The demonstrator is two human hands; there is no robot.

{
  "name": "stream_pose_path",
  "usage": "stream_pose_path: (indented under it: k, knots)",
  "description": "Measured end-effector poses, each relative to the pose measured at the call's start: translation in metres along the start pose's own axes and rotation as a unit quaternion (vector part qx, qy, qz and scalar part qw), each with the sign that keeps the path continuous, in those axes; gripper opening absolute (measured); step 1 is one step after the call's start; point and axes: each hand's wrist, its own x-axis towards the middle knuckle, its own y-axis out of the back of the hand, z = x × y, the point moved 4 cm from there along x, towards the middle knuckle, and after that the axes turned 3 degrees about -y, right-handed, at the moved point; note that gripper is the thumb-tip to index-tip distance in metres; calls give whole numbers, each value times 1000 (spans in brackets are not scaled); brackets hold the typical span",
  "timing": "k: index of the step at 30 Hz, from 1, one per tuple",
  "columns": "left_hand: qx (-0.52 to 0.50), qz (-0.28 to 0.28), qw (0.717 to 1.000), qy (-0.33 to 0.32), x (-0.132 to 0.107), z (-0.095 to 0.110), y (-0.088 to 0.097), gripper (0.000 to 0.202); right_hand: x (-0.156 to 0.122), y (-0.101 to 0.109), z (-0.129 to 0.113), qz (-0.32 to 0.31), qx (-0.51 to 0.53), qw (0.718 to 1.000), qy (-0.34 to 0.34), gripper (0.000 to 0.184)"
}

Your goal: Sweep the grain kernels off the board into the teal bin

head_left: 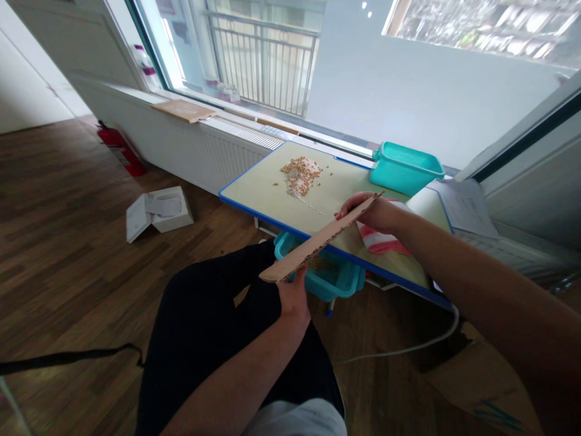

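A flat strip of cardboard point(321, 238) is held on a slant between both hands, above the table's front edge. My left hand point(295, 297) grips its near end from below, thumb along the side. My right hand point(370, 212) is closed around the far end, over the tabletop. Beyond the cardboard, a heap of orange-yellow kernels point(300, 171), which look like corn, lies mixed with pale grains on the table point(254, 181). Below the cardboard a teal tub point(333, 290) sits at my knees, with some grains inside; the cardboard hides part of it.
Beside my right forearm lies a red-and-white cloth point(379, 242). Another teal tub point(394, 175) stands at the table's back right. An opened white box point(170, 209) and a fire extinguisher point(120, 151) are on the floor to the left. A cable point(408, 350) hangs below the table.
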Motion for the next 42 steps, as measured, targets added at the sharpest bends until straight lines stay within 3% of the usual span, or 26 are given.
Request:
stream_pose_path:
  k: [8, 13, 18, 24, 26, 30, 36, 42]
  knots:
    - [-42, -5, 999, 12, -5, -1, -1, 73, -17, 0, -1, 94, 51, 994, 10, 19]
    - [-46, -6, 999, 25, -6, 2, 0, 75, -36, 16, -5, 243, 125, 961, 41, 31]
    - [-49, -4, 999, 21, -5, 2, 4, 74, -82, 2, -25, 333, -99, 938, -3, 25]
    - [-42, 4, 999, 24, -3, 5, 8, 74, -138, -34, -32, 491, -277, 819, -109, 36]
    - [-36, 4, 999, 24, -1, 6, 10, 75, -148, -44, -30, 504, -308, 799, -118, 37]
    - [-26, 8, 999, 28, 1, 9, 11, 72, -155, -56, -23, 503, -336, 785, -130, 37]
    - [-32, 8, 999, 35, 5, 14, 13, 72, -143, -56, -9, 473, -292, 821, -128, 39]
    - [-42, 7, 999, 34, 6, 15, 13, 72, -149, -57, -7, 470, -273, 828, -134, 34]
